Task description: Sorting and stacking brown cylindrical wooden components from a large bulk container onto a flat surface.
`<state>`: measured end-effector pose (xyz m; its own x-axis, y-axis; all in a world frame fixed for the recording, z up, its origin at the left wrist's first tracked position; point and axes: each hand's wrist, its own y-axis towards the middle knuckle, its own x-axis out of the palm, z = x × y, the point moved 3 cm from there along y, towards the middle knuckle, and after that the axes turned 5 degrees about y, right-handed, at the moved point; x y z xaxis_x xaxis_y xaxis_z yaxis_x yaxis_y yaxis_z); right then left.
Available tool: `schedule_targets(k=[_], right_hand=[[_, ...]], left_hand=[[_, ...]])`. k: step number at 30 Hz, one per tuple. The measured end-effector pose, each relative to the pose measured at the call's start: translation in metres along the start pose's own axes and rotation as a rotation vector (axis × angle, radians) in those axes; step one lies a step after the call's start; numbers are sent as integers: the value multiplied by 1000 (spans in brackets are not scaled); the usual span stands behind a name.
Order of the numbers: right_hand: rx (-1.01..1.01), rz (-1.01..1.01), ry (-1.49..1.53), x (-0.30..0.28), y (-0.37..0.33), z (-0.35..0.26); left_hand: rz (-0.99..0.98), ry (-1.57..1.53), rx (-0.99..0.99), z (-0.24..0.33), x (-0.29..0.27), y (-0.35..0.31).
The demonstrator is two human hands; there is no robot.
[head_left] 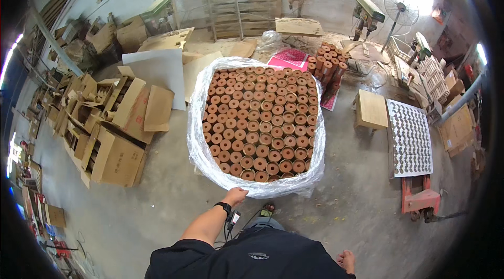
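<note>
My left hand (235,196), with a black watch on the wrist, is stretched forward at the near edge of clear plastic wrap (257,189). Its fingers are curled closed; whether they pinch the wrap or anything else is hidden. The wrap surrounds a large pile of brown cylinders (262,121) with holes in their ends, stacked upright in tight rows. My right hand (346,261) hangs low beside my body at the lower right, away from the pile. Its fingers are loosely curled and nothing shows in them.
Open cardboard boxes (118,158) crowd the left. More cylinders (328,63) are stacked behind the pile. At right stand a wooden stool (371,109), a white perforated board (409,137) and a red pallet jack (420,200). A fan (401,7) stands near the back wall.
</note>
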<state>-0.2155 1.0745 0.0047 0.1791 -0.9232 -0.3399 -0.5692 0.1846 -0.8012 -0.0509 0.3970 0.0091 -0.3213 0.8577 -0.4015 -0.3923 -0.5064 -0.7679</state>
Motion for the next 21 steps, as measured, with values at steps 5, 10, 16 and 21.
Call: schedule_targets(k=[5,10,16,21], right_hand=[[39,-19,5,11,-26,-8],[103,21,126,8,-22,7],[88,-20,220,-2,-1,10],[185,-84,203,-42,38,-2]], left_hand=[[-24,21,-56,-11,4,26],[-99,9,-134,-13,16,38],[-132,115,-206,46,57,24],[-110,105,-122,120,121,20]])
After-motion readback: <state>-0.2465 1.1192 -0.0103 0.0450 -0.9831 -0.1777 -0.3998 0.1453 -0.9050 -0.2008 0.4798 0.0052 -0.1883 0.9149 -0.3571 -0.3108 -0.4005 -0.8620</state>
